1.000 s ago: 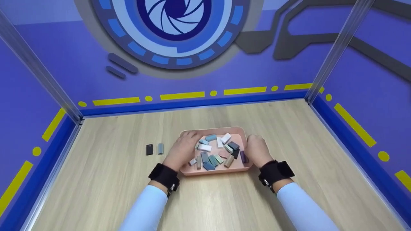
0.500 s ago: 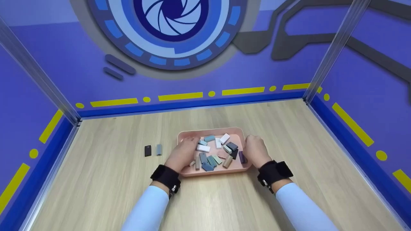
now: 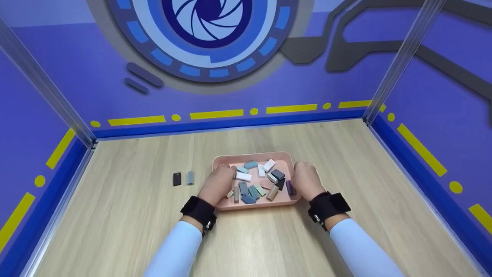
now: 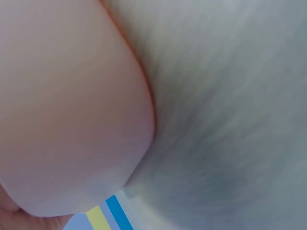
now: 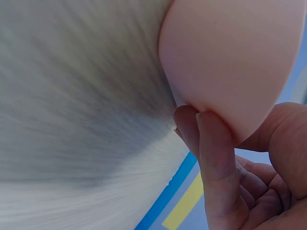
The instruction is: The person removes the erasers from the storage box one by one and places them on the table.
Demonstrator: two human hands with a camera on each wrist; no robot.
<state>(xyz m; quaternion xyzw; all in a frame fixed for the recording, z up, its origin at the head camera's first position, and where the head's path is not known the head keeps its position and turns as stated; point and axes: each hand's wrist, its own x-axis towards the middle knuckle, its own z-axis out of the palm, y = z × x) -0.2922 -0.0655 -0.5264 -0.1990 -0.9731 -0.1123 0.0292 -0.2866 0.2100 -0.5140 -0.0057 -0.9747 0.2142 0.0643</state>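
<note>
A pink tray [image 3: 261, 157] holds a jumble of small blocks in white, blue, grey, green, tan and dark colours. Over the tray's left end lies my left hand [image 3: 218, 182], its fingers bent down inside the wall. What those fingertips touch is hidden; in the left wrist view only a bit of the hand [image 4: 33, 221] shows below the tray wall [image 4: 76, 115]. My right hand [image 3: 306, 177] grips the tray's right end. Up close in the right wrist view, its fingers [image 5: 218, 148] press the outside of the tray wall [image 5: 230, 57], with the thumb side behind the rim.
Left of the tray, a black block [image 3: 177, 179] and a grey-blue block [image 3: 190, 178] lie side by side on the wooden table [image 3: 134, 215]. Blue-purple panels [image 3: 215, 96] with yellow marks stand behind the table and along both sides.
My left hand's fingers have drawn back and bent at the tray's left end, after reaching further in. The right hand stays on the right end. The view has shifted slightly.
</note>
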